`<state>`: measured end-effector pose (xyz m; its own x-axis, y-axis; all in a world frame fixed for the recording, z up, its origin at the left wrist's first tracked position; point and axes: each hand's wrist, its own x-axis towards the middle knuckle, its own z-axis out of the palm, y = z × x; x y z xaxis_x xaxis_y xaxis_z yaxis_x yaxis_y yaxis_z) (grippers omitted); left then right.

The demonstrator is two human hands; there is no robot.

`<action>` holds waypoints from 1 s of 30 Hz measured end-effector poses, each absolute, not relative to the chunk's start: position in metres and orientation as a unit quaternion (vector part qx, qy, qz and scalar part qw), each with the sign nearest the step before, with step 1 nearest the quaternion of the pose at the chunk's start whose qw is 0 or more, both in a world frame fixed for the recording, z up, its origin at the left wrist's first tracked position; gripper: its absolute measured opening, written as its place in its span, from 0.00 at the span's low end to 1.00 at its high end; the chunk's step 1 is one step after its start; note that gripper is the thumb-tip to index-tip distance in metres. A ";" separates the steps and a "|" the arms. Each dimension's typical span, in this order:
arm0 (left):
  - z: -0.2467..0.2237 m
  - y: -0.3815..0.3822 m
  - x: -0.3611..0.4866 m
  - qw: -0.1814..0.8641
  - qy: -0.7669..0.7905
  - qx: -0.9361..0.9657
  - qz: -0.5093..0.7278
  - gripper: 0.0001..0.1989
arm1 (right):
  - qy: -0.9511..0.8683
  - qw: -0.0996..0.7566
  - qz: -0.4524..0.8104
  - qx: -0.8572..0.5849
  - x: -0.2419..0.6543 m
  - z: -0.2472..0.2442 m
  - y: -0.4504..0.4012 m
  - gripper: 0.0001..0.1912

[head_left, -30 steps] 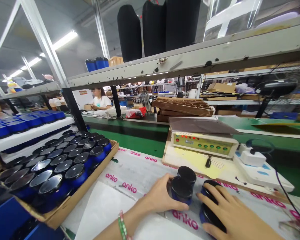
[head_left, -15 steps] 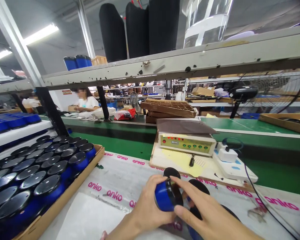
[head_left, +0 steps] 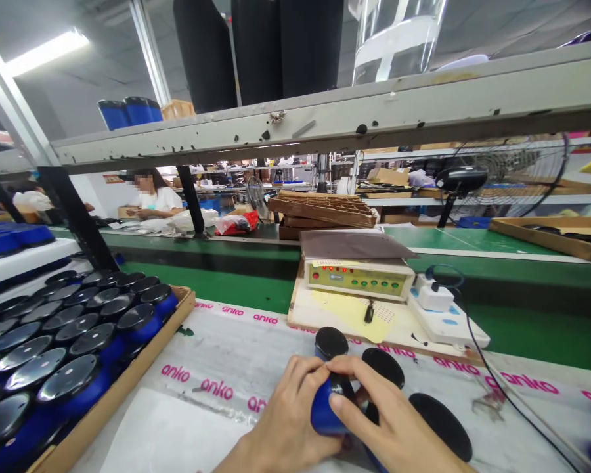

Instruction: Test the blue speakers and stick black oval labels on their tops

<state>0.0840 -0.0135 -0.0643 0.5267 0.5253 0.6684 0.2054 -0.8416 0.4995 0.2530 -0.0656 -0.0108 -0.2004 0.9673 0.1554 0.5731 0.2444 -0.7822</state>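
Head view: we have the blue cylinder [head_left: 324,414] between both hands above the near part of the wrap-covered desk [head_left: 236,338], its black end turned toward our right side; our hands hide its underside, so we cannot tell whether it touches the desk. Our left hand [head_left: 288,417] has its grip wrapped round the blue side, while our right hand [head_left: 391,424] has a narrow grip, thumb and fingers set about the black end. To handle it well, we judge, the left should steady the body firmly and the right press lightly and evenly, without scuffing the surface. Room is tight: a black-topped cylinder [head_left: 331,341] stands just beyond our fingers, a second black-topped piece [head_left: 385,366] sits close behind the right hand, and a round black piece [head_left: 442,424] is just beside it, so a careless wrist could knock them. Farther off sit a control box [head_left: 357,280] and a white power strip [head_left: 456,328]. On our left, a cardboard tray [head_left: 183,310] holds rows of similar cylinders [head_left: 69,378], near a white sheet [head_left: 172,433]
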 end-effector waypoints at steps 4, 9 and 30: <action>-0.056 0.001 0.076 0.240 0.307 0.790 0.473 0.38 | -0.741 0.282 0.235 -0.562 0.267 0.000 -0.060 0.28; -0.059 0.033 0.060 0.261 0.464 0.707 0.465 0.25 | -0.745 0.173 0.130 -0.631 0.288 0.001 -0.048 0.28; -0.054 0.039 0.044 0.288 0.483 0.733 0.382 0.40 | -0.748 0.131 0.138 -0.636 0.332 -0.007 -0.040 0.15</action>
<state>0.0444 0.0386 -0.0540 0.2411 0.9286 0.2822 0.4874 -0.3673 0.7922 0.3323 -0.0404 -0.0073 -0.1565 0.9875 0.0203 0.9150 0.1527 -0.3734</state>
